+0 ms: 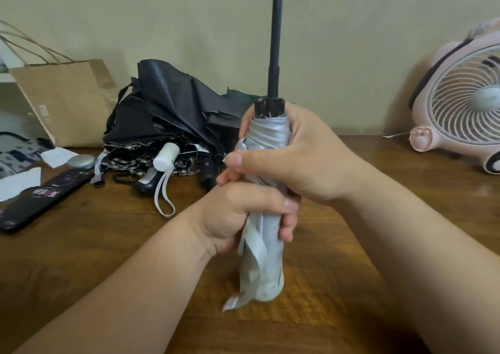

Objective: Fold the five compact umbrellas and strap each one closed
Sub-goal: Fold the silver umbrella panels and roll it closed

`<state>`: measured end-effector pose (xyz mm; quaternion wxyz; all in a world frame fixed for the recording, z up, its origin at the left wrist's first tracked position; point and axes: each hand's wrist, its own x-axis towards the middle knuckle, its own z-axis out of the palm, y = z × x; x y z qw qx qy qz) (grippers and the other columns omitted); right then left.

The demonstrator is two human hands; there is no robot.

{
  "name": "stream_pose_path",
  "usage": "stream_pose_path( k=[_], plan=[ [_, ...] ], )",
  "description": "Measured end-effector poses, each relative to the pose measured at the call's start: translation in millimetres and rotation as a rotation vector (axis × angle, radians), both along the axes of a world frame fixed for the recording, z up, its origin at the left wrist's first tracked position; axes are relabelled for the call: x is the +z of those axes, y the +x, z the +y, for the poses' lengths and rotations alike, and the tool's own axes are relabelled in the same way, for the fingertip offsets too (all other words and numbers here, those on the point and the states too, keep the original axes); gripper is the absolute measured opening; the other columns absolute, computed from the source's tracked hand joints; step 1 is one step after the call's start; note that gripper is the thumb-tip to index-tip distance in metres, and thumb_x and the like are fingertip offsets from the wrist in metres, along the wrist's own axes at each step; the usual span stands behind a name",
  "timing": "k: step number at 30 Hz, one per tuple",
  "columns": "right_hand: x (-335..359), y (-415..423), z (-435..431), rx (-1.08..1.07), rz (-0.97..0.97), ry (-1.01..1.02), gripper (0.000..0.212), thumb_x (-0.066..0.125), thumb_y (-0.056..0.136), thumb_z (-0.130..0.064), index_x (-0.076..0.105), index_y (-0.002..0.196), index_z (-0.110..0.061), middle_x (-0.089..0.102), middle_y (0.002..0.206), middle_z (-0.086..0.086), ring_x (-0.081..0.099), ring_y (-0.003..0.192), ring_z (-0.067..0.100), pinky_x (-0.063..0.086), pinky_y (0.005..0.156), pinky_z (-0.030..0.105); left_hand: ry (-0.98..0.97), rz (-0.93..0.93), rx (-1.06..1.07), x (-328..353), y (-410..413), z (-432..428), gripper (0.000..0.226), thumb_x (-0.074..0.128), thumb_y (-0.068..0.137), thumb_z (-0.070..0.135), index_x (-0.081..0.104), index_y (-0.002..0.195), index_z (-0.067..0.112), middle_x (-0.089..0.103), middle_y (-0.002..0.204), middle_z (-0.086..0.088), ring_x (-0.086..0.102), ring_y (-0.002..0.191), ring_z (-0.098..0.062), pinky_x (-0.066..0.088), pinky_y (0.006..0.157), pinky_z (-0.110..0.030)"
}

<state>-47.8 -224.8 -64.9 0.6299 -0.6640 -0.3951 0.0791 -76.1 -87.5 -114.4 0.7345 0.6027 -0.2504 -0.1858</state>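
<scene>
– Two hands, one item. Left hand [238,213]: fingers [288,218] curled tight round the middle of the silver umbrella [267,261]. Right hand [292,161] sits directly above, touching the left, wrapped round the upper canopy just under the black collar, thumb lying across the front
– Orientation of the umbrella?
– Upright, lower end on the wooden table [108,245]. Black shaft [276,42] extends straight up and out of view. A loose fabric strip [232,303] hangs free at the lower left of the bundle
– Surroundings?
– Back left, a heap of black umbrellas [167,110], canopies loose, with a white handle [166,156] and its wrist loop lying against it. Further left, a dark rolled umbrella [40,199] lies flat on the table, and a brown paper bag [67,96] stands by the wall. Far right is a pink fan [460,102], well apart from both hands
</scene>
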Motion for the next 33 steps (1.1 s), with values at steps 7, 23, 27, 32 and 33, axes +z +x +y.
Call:
stream_pose_path(
  k=[7, 23, 27, 32, 33],
  plan=[
    [-0.4, 1.2, 15.1, -0.594, -0.247, -0.065, 0.025, 0.080, 0.080, -0.017, 0.058, 0.092, -0.011, 0.070, 0.082, 0.006, 0.071, 0.077, 0.025, 0.059, 0.073, 0.043, 0.077, -0.167, 0.671, -3.6, 2.9, -24.7, 0.019, 0.063, 0.074, -0.012, 0.061, 0.068, 0.005, 0.057, 0.049, -0.005, 0.057, 0.048, -0.017, 0.049, 0.050, -0.031],
    [-22.0, -13.4, -15.7, 0.022, 0.472, -0.458, 0.056, 0.076, 0.077, -0.050, 0.063, 0.122, -0.020, 0.073, 0.105, 0.009, 0.073, 0.095, 0.037, 0.060, 0.086, 0.055, -0.813, 0.236, 0.295, 6.3, 13.3, 9.2, 0.021, 0.048, 0.078, 0.014, 0.041, 0.060, 0.020, 0.039, 0.057, 0.007, 0.041, 0.052, -0.009, 0.045, 0.057, -0.026],
    [-39.3, -25.9, -27.8, 0.040, 0.468, -0.347, 0.040, 0.075, 0.092, -0.023, 0.054, 0.119, -0.003, 0.068, 0.090, 0.011, 0.069, 0.073, 0.032, 0.062, 0.064, 0.040, -0.789, 0.255, 0.337, 5.0, 12.9, 2.9, 0.020, 0.050, 0.079, 0.014, 0.042, 0.062, 0.020, 0.040, 0.058, 0.007, 0.043, 0.052, -0.010, 0.047, 0.059, -0.027],
    [-49.1, -30.4, -46.7, 0.175, 0.572, -0.137, 0.026, 0.059, 0.097, -0.022, 0.058, 0.099, 0.004, 0.070, 0.087, 0.028, 0.071, 0.064, 0.031, 0.062, 0.060, 0.037, -0.870, 0.303, 0.243, 6.0, 14.1, 8.1, 0.022, 0.048, 0.082, 0.016, 0.040, 0.062, 0.021, 0.041, 0.058, 0.009, 0.043, 0.052, -0.008, 0.044, 0.060, -0.025],
    [-48.2, -28.9, -51.0, 0.153, 0.598, -0.118, 0.029, 0.059, 0.095, -0.022, 0.059, 0.097, 0.007, 0.071, 0.090, 0.030, 0.073, 0.069, 0.033, 0.062, 0.063, 0.038, -0.880, 0.302, 0.252, 6.7, 14.7, 9.4, 0.022, 0.048, 0.081, 0.016, 0.040, 0.062, 0.021, 0.041, 0.058, 0.009, 0.043, 0.052, -0.008, 0.043, 0.059, -0.025]
  ],
)
